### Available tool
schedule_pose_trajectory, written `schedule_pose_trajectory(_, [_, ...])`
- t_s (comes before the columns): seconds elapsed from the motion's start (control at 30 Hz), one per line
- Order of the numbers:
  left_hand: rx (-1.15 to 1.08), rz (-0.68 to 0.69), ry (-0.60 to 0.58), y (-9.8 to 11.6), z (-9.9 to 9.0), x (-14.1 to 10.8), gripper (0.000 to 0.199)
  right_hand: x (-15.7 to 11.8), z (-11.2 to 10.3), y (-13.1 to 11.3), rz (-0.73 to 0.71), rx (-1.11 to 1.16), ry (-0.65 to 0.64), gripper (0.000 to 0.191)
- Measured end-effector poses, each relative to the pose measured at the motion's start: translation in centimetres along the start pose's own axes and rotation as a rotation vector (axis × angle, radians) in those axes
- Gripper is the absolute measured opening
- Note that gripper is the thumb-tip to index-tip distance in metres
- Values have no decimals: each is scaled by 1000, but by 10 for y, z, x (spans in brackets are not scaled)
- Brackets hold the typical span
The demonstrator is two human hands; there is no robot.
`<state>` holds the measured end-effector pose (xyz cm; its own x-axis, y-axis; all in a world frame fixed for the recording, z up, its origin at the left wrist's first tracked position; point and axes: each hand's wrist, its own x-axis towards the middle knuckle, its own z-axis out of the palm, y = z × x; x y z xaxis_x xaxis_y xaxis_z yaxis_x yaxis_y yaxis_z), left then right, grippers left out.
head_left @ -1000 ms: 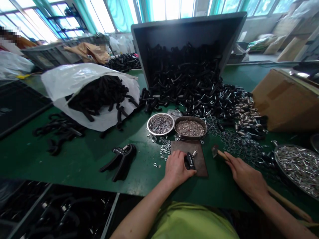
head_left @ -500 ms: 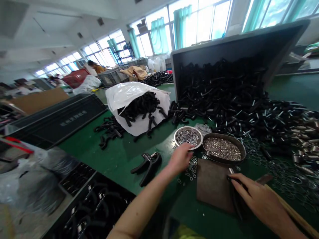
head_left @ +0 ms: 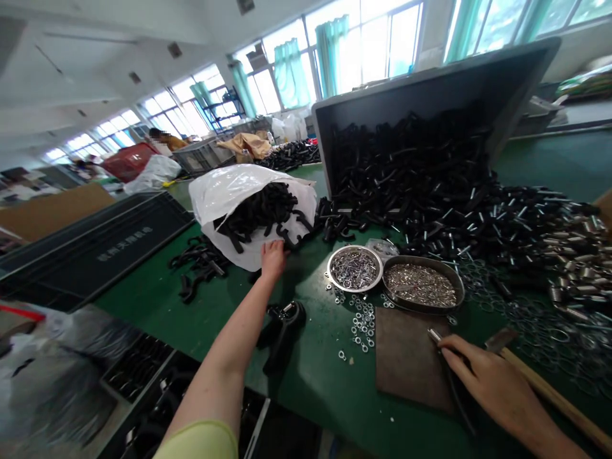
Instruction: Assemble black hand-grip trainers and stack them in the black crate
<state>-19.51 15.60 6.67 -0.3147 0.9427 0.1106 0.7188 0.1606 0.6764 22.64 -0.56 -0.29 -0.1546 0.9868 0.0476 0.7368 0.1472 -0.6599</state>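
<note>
My left hand (head_left: pixel 274 260) reaches to the mouth of the white bag (head_left: pixel 224 188), beside black curved handles (head_left: pixel 289 237); its fingers point away and I cannot make out whether they grip one. My right hand (head_left: pixel 482 370) is closed on a black handle (head_left: pixel 458 395) with a metal spring (head_left: pixel 434 335) at its upper end, over the brown square plate (head_left: pixel 406 357). An assembled black hand grip (head_left: pixel 284 338) lies on the green table, partly behind my left forearm.
Beyond the plate stand a round bowl (head_left: pixel 354 268) and an oval tin (head_left: pixel 421 284) of small metal parts. Loose nuts (head_left: pixel 364 325) lie near them. A hammer (head_left: pixel 549 389) is at the right. Behind, a tipped grey crate (head_left: pixel 325 150) spills black handles.
My left hand has moved from the round bowl leftward and away to the white bag. My right hand still holds the handle, and the spring at its end shows more clearly. The view has shifted slightly.
</note>
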Motion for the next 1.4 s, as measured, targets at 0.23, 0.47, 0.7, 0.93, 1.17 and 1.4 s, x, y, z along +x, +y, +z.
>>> schedule_pose_trajectory(0.23, [-774,-167,-437,60,51,-124,40,-6,-6,-38,375,1005,13,27])
schedule_pose_trajectory(0.47, [-1324,-455,-896,106,86,-252,52,-26,-4,-76,151,694,186,26])
schedule_pose_trajectory(0.7, [-1044,-356,-873,121,93,-282,69,-39,-14,-80,-35,394,327,22])
schedule_pose_trajectory(0.93, [-1041,-378,-874,128,90,-284,63,-45,-23,-82,-86,304,357,21])
schedule_pose_trajectory(1.17, [-867,-246,-871,131,88,-280,48,-49,-25,-80,-218,214,317,19])
schedule_pose_trajectory(1.4, [-899,-256,-955,121,94,-272,45,-45,-27,-68,-345,224,129,15])
